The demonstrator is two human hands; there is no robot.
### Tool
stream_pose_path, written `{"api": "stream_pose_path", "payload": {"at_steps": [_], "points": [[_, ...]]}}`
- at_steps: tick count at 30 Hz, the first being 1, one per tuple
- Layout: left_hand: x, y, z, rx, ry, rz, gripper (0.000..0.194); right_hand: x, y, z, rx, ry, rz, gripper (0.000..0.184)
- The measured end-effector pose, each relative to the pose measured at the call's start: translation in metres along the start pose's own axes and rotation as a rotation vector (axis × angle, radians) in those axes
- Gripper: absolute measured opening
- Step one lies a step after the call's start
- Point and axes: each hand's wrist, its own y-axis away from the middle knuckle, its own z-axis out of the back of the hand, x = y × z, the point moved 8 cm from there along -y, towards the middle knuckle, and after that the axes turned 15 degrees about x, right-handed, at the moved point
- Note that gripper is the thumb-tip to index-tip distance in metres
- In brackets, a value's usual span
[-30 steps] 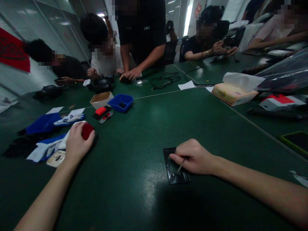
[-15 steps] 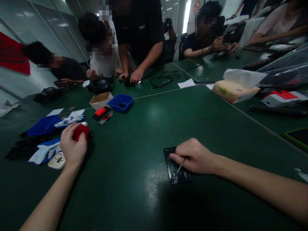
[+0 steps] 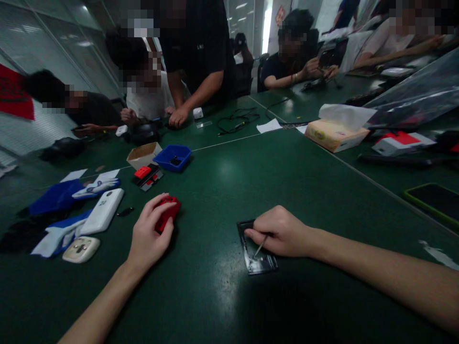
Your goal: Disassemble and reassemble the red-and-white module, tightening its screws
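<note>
My left hand point(image 3: 152, 231) is closed around a small red object point(image 3: 169, 213) of a kind I cannot make out, a little above or on the green table. My right hand point(image 3: 283, 231) grips a thin metal rod-like tool point(image 3: 261, 245), its handle hidden in the fist. The tool's tip points down into a shallow black rectangular case point(image 3: 263, 268) lying flat on the table; the hand covers the case's upper right part. Left of my left hand lie a white slab-like device point(image 3: 103, 212), a small dark oval piece point(image 3: 125, 211) and a cream rounded case point(image 3: 81, 249).
Blue-and-white gloves point(image 3: 95, 188) lie at the left. Farther back stand a blue tray point(image 3: 174, 157), a cardboard box point(image 3: 143, 155) and a red-and-black item point(image 3: 147, 177). A tissue box point(image 3: 335, 135) and a green-edged phone point(image 3: 435, 203) are at the right. Several people work across the table.
My left hand has moved right with the red object, away from the white device, now uncovered. My right hand stays over the black case. The view has shifted slightly.
</note>
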Motion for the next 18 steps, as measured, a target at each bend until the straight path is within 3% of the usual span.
{"api": "stream_pose_path", "payload": {"at_steps": [7, 10, 13, 18], "points": [[0.000, 0.000, -0.006, 0.202, 0.030, -0.105, 0.064, 0.000, 0.000, 0.000, 0.008, -0.001, 0.001, 0.042], [-0.011, 0.004, -0.009, 0.203, 0.096, -0.116, 0.059, 0.000, 0.000, -0.001, 0.007, -0.007, -0.004, 0.042], [-0.025, 0.011, -0.016, 0.142, 0.238, -0.021, 0.042, -0.001, 0.000, 0.000, 0.000, -0.009, -0.012, 0.043], [-0.062, 0.023, -0.039, 0.237, 0.310, -0.116, 0.052, -0.003, -0.001, 0.001, -0.012, -0.009, -0.032, 0.042]]}}
